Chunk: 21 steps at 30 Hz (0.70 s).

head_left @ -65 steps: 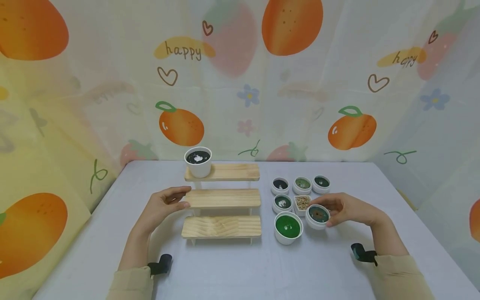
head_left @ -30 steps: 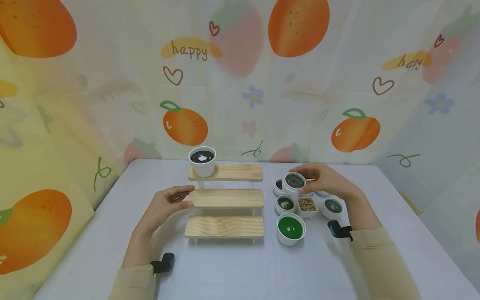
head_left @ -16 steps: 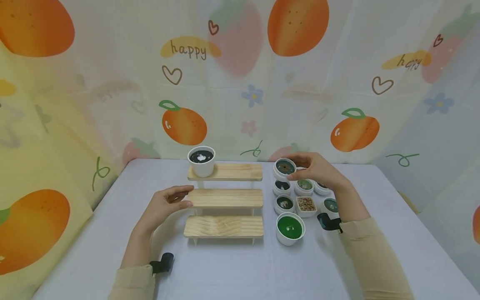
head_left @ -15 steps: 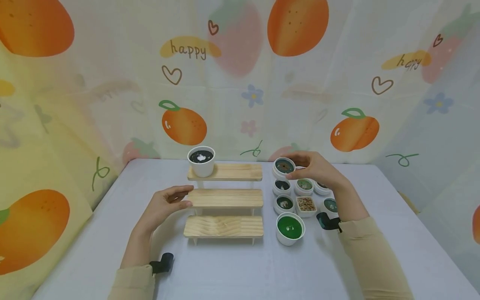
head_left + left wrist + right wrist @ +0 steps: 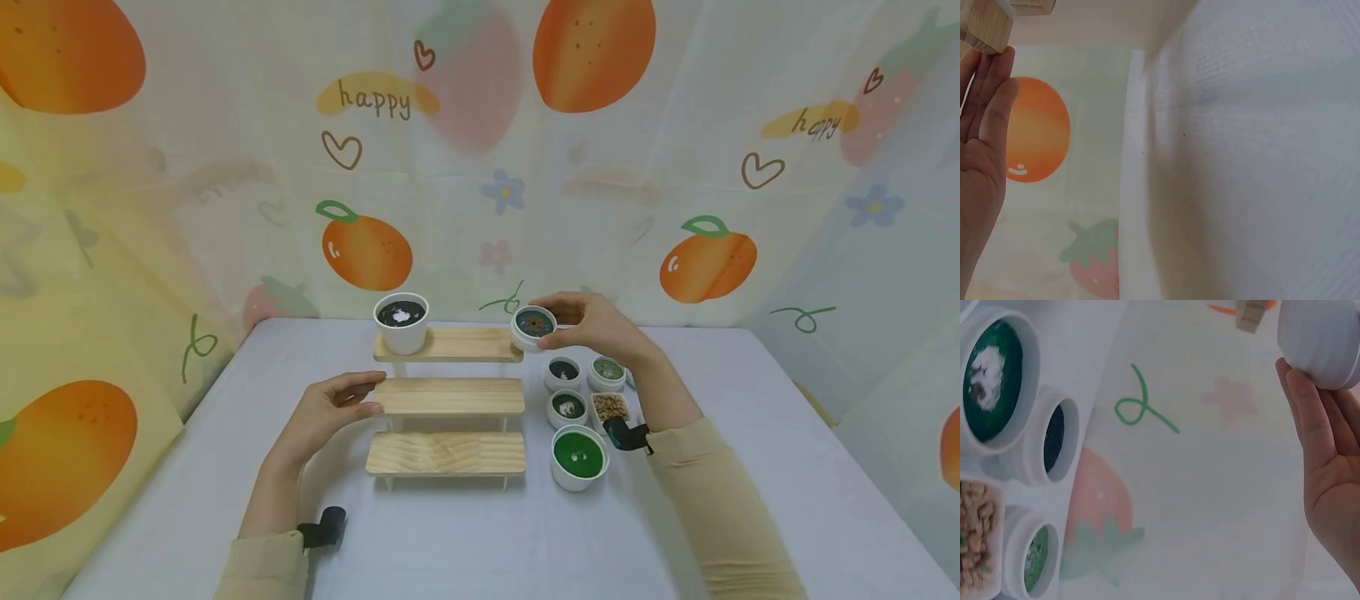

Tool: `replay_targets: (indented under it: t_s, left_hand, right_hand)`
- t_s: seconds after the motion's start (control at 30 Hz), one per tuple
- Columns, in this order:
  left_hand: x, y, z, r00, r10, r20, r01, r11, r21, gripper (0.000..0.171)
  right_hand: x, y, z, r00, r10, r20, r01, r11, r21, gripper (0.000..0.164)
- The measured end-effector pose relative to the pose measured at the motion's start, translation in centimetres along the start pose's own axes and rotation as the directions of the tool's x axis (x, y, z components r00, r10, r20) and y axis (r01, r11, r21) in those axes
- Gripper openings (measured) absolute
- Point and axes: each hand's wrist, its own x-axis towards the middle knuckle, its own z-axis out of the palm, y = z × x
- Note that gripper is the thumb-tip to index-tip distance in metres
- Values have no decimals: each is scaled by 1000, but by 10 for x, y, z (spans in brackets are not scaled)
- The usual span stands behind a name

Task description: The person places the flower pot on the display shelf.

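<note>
In the head view my right hand (image 5: 594,323) pinches a small round white pot (image 5: 526,340) with a dark green filling and a brown mark. This pot overlaps the right end of the top wooden plank (image 5: 467,343) of a three-tier display stand. The right wrist view shows the white underside of the pot (image 5: 1319,344) above my fingers. My left hand (image 5: 327,414) reaches to the left end of the middle plank (image 5: 450,397), its fairly straight fingertips touching the wood. A larger white cup (image 5: 403,335) with a black filling and white patch stands at the top plank's left end.
Right of the stand are small white pots with green or dark fillings, such as one pot (image 5: 567,408), a square dish of chopped nuts (image 5: 609,407) and a taller cup with bright green filling (image 5: 577,457). The lowest plank (image 5: 446,454) is in front. A printed curtain (image 5: 450,192) hangs behind.
My right hand has carried the pot from the right of the group, over the other pots, leftward to the top plank's right end. My left hand has stayed at the middle plank.
</note>
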Motion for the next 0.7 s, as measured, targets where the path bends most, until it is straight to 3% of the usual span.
replay_targets:
  t_s: [0.7]
  left_hand:
    - [-1,2,1,1000,-4,-1,4,1000,-14,53]
  right_hand:
    - [39,-29,43,998,-38,52,36,998,43,54]
